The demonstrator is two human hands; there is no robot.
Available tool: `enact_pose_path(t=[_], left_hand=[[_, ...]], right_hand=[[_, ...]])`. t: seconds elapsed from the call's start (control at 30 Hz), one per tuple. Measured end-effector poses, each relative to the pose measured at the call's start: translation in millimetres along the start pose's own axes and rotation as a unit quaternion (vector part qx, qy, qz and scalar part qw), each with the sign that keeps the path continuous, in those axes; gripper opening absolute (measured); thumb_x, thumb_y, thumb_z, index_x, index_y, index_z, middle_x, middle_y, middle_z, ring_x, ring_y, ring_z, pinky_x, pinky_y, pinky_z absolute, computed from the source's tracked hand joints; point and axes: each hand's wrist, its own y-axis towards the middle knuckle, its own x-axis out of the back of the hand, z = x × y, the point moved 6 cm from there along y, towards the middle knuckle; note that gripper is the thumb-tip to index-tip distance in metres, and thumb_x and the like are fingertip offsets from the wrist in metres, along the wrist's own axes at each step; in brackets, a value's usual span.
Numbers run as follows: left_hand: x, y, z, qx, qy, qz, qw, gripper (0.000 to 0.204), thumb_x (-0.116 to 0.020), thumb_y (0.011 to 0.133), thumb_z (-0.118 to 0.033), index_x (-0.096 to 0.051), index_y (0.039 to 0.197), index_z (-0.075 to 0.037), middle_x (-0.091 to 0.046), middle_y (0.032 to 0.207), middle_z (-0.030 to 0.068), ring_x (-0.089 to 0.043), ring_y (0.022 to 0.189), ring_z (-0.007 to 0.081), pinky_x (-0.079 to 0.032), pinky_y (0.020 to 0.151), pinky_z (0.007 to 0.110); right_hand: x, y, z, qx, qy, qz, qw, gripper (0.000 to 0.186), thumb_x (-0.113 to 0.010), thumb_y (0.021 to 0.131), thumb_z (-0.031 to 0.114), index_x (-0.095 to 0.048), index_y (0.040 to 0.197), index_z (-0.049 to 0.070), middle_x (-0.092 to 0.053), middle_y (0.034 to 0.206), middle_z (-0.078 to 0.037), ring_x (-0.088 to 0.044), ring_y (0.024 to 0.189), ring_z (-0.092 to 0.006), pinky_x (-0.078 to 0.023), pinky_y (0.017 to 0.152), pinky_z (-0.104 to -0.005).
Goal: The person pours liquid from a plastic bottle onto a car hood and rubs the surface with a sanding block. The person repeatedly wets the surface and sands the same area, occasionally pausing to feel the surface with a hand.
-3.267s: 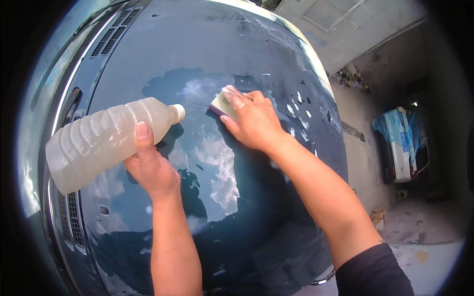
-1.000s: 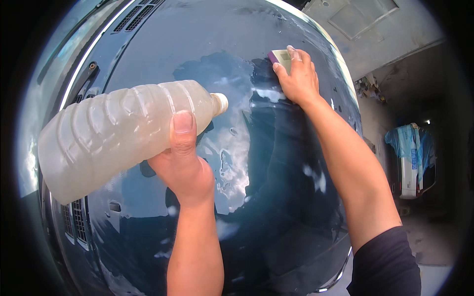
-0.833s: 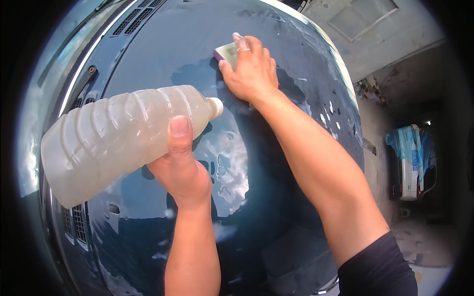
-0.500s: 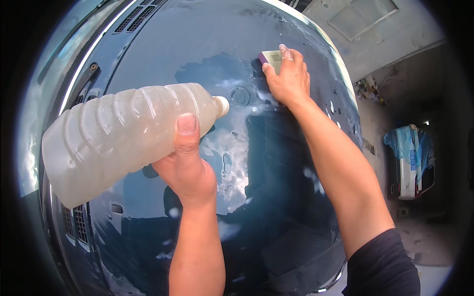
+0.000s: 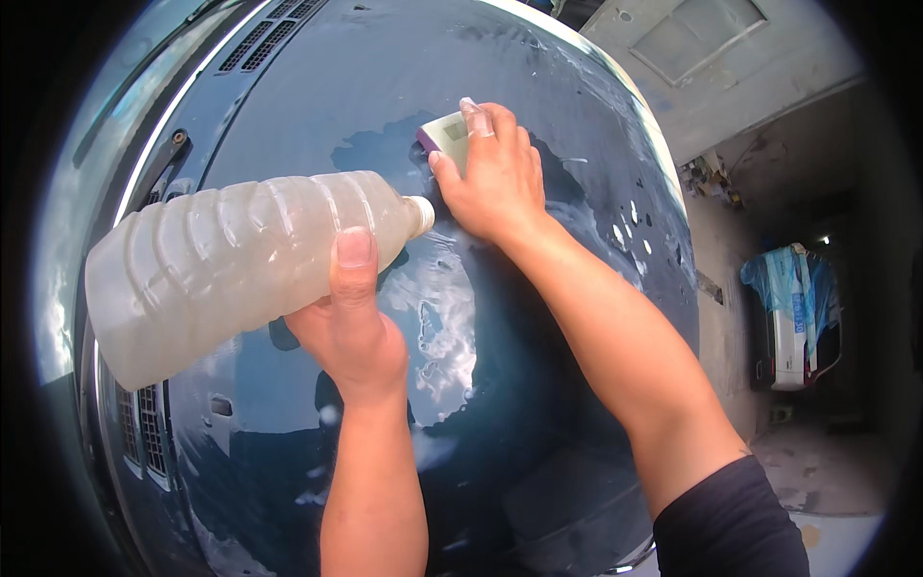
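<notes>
My left hand point(image 5: 351, 332) grips a clear ribbed plastic bottle point(image 5: 231, 264) of cloudy liquid, tipped on its side with its open neck pointing right, close to my right wrist. My right hand point(image 5: 490, 178) presses a pale sponge with a purple backing point(image 5: 444, 142) flat on the wet, dark blue car bonnet point(image 5: 500, 385). Soapy streaks and droplets lie on the paint around the sponge. Most of the sponge is hidden under my fingers.
The windscreen, a wiper and the vent grilles point(image 5: 260, 34) curve along the upper left. To the right a concrete floor drops away, with a white appliance draped in blue plastic point(image 5: 793, 308) and small clutter point(image 5: 711, 178) by a wall.
My right hand has slid the sponge back to the left across the bonnet, toward the bottle's neck. The bottle stays tipped in my left hand, almost still.
</notes>
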Motion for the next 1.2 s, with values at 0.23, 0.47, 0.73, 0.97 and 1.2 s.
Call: enact_pose_path(t=[0.23,0.47,0.73,0.97,1.2], left_hand=[[0.7,-0.1,-0.2,-0.004,0.022,0.007,1.000,0.053,-0.070,0.094,-0.022,-0.048,0.136,0.000,-0.058,0.125,0.0123,-0.059,0.114,0.0227,-0.046,0.102,0.039],[-4.3,-0.3,3.9,0.001,-0.001,0.011,1.000,0.053,-0.071,0.093,-0.020,-0.048,0.136,-0.001,-0.057,0.126,0.0117,-0.059,0.114,0.0220,-0.046,0.102,0.038],[-0.1,-2.5,3.0,0.023,-0.014,-0.005,1.000,0.053,-0.072,0.093,-0.020,-0.048,0.137,-0.001,-0.057,0.127,0.0115,-0.058,0.115,0.0224,-0.046,0.103,0.039],[-1.4,-0.9,1.5,0.009,-0.007,-0.006,1.000,0.052,-0.071,0.094,-0.021,-0.049,0.136,0.000,-0.057,0.128,0.0120,-0.058,0.116,0.0229,-0.047,0.103,0.039],[-2.1,-1.4,0.3,0.009,0.016,-0.001,1.000,0.054,-0.071,0.094,-0.024,-0.049,0.137,0.000,-0.058,0.127,0.0121,-0.058,0.115,0.0228,-0.046,0.103,0.039]], right_hand=[[3.5,7.2,-3.2,-0.037,0.024,0.011,0.999,0.071,-0.067,0.091,0.039,-0.045,0.148,0.002,-0.046,0.144,-0.017,-0.047,0.133,-0.0355,-0.038,0.110,-0.0469],[3.1,32.8,-53.3,-0.022,-0.021,-0.044,0.999,0.068,-0.063,0.094,0.039,-0.045,0.149,0.004,-0.044,0.146,-0.016,-0.049,0.128,-0.0355,-0.040,0.108,-0.0455],[-5.5,11.2,17.1,-0.034,0.027,0.005,0.999,0.068,-0.065,0.092,0.039,-0.047,0.148,0.005,-0.044,0.144,-0.022,-0.046,0.131,-0.0382,-0.037,0.110,-0.0474],[15.9,10.3,-89.3,-0.145,-0.051,-0.023,0.988,0.072,-0.064,0.093,0.042,-0.044,0.149,0.002,-0.047,0.143,-0.022,-0.049,0.129,-0.0378,-0.039,0.108,-0.0489],[-4.4,13.3,18.9,-0.069,0.023,-0.002,0.997,0.067,-0.067,0.091,0.041,-0.049,0.147,0.009,-0.047,0.144,-0.021,-0.046,0.133,-0.0378,-0.037,0.112,-0.0477]])
